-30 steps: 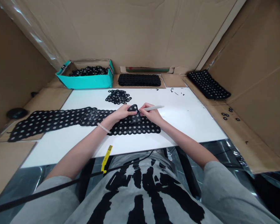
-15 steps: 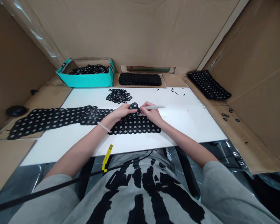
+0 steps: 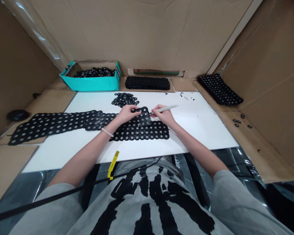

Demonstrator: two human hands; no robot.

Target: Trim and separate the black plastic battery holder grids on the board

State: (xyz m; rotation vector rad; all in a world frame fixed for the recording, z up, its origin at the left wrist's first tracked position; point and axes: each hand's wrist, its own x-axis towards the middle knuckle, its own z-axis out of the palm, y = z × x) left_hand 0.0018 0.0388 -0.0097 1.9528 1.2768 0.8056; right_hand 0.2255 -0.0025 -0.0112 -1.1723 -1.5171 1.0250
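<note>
Where the person sits: a gray T-shirt [image 3: 147, 202] with a black print fills the bottom of the view, a black cord [image 3: 51, 199] runs across it, and a yellow tag [image 3: 113, 164] lies by the near edge of a white board [image 3: 51, 156].

Left hand: the left hand [image 3: 126, 114], with a bead bracelet [image 3: 107, 132] at the wrist, has its fingers on the left side of a small black sheet [image 3: 143, 117]; whether it grips or only presses, I cannot tell.

Right hand: the right hand [image 3: 163, 117] is curled around a pale pen [image 3: 165, 108], pinching it, with its tip pointing at the sheet's right edge. The hands are apart, with the sheet between them.

Small sheet: it lies over a black strip of rings [image 3: 139, 132] on the board, and both hands partly cover it.

Around the hands: a longer strip of rings [image 3: 54, 125] stretches left off the board onto cardboard, and a loose pile of rings [image 3: 124, 99] sits just beyond the left hand.

Far edge: a teal box [image 3: 90, 85] holds more rings, a dark stacked sheet [image 3: 147, 83] lies beside it, and another sheet [image 3: 219, 89] rests to the right, near a few stray rings [image 3: 237, 121]. Cardboard walls [image 3: 161, 32] close off the back.
</note>
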